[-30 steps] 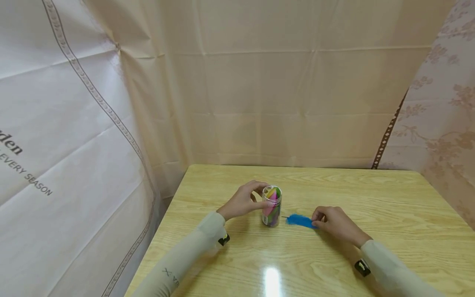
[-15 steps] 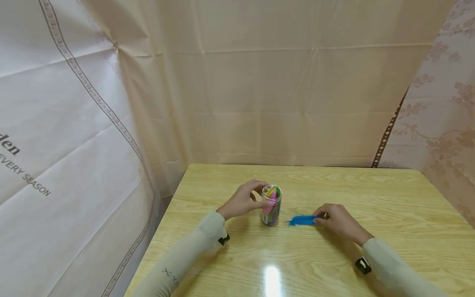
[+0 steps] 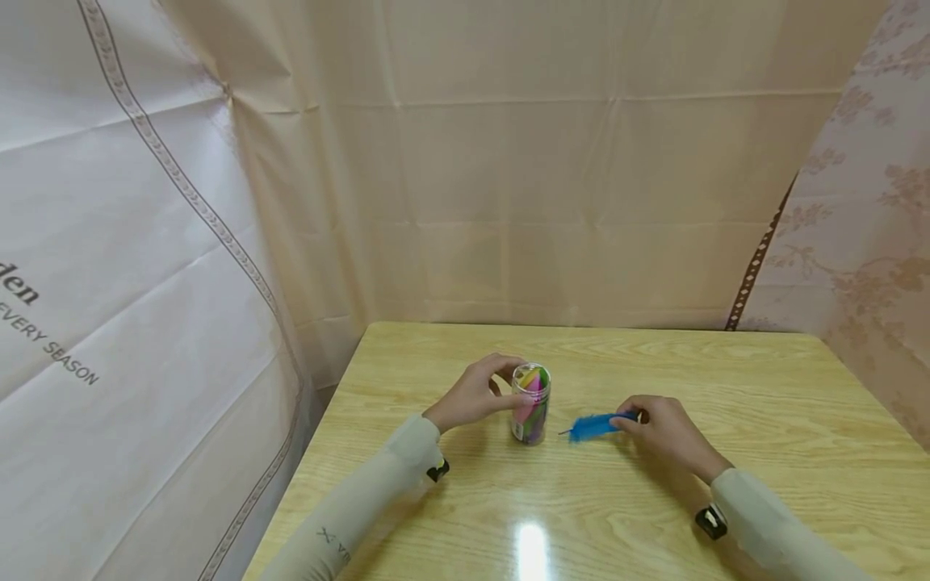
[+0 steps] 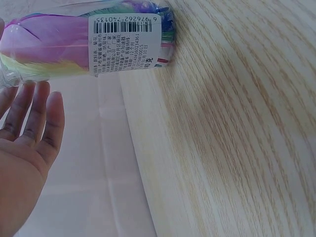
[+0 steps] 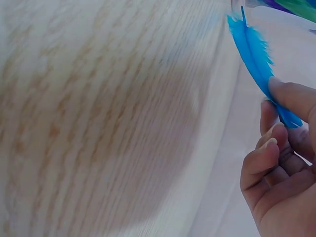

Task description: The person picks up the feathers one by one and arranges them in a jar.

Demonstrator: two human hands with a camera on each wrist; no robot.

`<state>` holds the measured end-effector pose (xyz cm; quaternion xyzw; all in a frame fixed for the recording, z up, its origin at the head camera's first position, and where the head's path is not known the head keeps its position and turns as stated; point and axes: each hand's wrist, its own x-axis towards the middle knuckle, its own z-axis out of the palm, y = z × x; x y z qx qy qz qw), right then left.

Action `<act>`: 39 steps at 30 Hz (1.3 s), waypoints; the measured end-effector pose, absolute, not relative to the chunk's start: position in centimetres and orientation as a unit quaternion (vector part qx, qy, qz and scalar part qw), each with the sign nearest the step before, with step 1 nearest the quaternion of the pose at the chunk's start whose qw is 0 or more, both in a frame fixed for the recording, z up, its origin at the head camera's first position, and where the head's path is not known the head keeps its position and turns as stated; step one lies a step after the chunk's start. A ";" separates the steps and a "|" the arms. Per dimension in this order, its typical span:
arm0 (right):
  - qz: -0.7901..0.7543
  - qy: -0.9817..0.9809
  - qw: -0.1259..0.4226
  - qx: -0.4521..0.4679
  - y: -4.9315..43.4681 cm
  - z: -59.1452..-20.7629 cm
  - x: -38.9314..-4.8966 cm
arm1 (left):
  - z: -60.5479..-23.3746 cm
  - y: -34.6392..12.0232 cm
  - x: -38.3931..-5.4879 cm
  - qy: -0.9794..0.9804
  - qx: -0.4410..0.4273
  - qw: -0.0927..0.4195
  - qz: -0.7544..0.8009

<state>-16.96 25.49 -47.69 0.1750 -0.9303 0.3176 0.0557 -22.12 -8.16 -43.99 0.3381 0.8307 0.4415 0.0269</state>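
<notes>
A clear jar (image 3: 531,415) packed with colourful feathers (image 4: 47,42) stands upright and uncapped on the table. My left hand (image 3: 475,393) grips it near the rim, thumb on the near side and fingers round the back. A white barcode label (image 4: 126,42) shows on its side in the left wrist view. To the right of the jar, my right hand (image 3: 664,432) pinches a blue feather (image 3: 592,427) between thumb and fingers near its soft end. The feather's bare quill points left at the jar, a short gap away. In the right wrist view the other fingers are curled into the palm.
The wood-grain table (image 3: 443,524) spreads out around both hands, its back edge against a beige cloth backdrop (image 3: 494,202). A white printed cloth (image 3: 145,323) hangs at the left and a flowered one (image 3: 865,242) at the right. Each wrist wears a small black camera.
My right hand has drawn slightly right and up with the blue feather, its grip now further along it, and the quill tip tilts lower. The left hand and jar have stayed put.
</notes>
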 end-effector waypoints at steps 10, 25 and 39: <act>0.312 -0.930 0.090 0.175 25.5 -47.3 -17.1 | -44.0 -8.2 -22.2 0.830 0.339 0.027 0.442; 0.330 -0.925 0.096 0.162 25.6 -47.0 -17.6 | -44.1 -8.2 -22.3 0.827 0.344 0.029 0.445; 0.336 -0.922 0.107 0.160 26.0 -46.1 -17.8 | -43.9 -8.1 -22.2 0.830 0.339 0.031 0.441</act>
